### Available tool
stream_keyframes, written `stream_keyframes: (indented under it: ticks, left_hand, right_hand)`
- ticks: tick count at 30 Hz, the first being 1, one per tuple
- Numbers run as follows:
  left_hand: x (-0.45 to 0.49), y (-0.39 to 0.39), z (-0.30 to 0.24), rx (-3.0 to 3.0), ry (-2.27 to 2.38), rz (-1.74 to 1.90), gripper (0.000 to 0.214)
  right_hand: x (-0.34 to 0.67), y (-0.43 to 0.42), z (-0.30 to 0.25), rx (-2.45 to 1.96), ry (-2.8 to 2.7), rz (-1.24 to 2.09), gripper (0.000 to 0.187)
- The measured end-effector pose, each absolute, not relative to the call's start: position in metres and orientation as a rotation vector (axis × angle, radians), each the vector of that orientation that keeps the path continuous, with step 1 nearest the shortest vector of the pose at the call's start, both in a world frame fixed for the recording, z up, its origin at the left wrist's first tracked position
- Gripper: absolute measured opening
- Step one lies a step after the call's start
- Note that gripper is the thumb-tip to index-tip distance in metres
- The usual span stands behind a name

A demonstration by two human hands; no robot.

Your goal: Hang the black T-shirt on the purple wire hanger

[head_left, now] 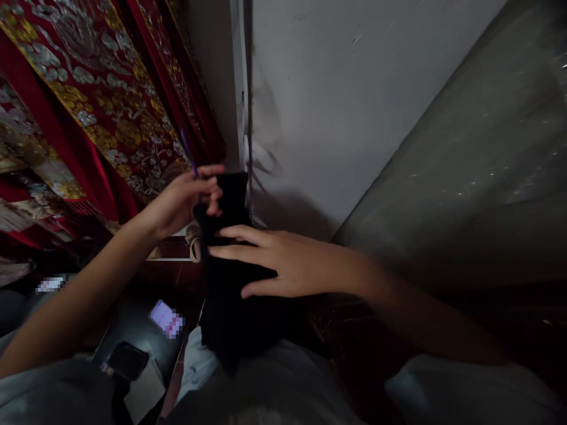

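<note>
A long piece of black cloth (230, 307) hangs upright in front of me, down onto my lap. My left hand (188, 198) pinches its top edge, fingers closed on the fabric, with a thin purple pen-like stick (188, 154) poking up from the same hand. My right hand (283, 262) lies flat against the middle of the cloth with its fingers stretched out toward the left.
Red and gold embroidered fabric (101, 100) fills the upper left. A pale wall (336, 100) stands behind, a grey slanted surface (478, 171) at right. A dark table (133, 321) at lower left bears a lit phone (167, 319) and a dark phone (126, 360).
</note>
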State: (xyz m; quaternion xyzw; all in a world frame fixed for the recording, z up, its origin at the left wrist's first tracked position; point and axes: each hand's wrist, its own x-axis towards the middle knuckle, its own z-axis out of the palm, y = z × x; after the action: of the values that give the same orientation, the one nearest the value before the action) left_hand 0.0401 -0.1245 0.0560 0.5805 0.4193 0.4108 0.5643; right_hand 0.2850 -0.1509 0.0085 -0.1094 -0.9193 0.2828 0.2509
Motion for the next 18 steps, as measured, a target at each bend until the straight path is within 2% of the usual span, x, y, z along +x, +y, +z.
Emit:
stream_keyframes:
  ticks: [4,7,10,11,14,18]
  left_hand:
    - [0.005,-0.157,0.044,1.441,1.143,0.628,0.039]
    - [-0.011,-0.162,0.047,1.679,1.225,0.557,0.035]
    - [-0.019,-0.149,0.053,1.913,1.270,0.697,0.032]
    - [-0.021,-0.141,0.052,1.986,1.285,0.768,0.032]
    - [-0.026,-0.111,0.040,2.154,1.321,0.967,0.030]
    - [-0.028,-0.074,0.015,2.335,1.370,1.086,0.032]
  right_hand:
    - [0.298,-0.110,0.007,-0.383,-2.243,0.631,0.049]
    - [0.308,-0.070,-0.011,-0.602,-2.113,0.627,0.055]
    - [0.305,-0.044,-0.038,-0.719,-2.150,0.938,0.038]
    - [0.303,-0.040,-0.045,-0.749,-2.124,1.082,0.039]
    - [0.303,-0.040,-0.051,-0.831,-1.900,1.410,0.057]
    - [0.314,-0.049,-0.034,-0.841,-1.698,1.545,0.055]
